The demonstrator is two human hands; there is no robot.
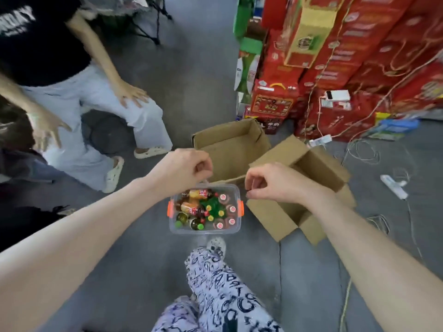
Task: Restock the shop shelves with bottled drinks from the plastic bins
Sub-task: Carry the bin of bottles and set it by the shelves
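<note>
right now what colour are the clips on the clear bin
Orange clips on the bin, head view.

The light is soft and even, bright enough to see well. Shadows on the grey floor [191, 80] are faint. Everything looks a bit blurry. The edges bend, and the red boxes [359, 56] lean.

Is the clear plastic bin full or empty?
Full. Many bottles crowd the bin, some upright, some lying; there is no lid on it.
</note>
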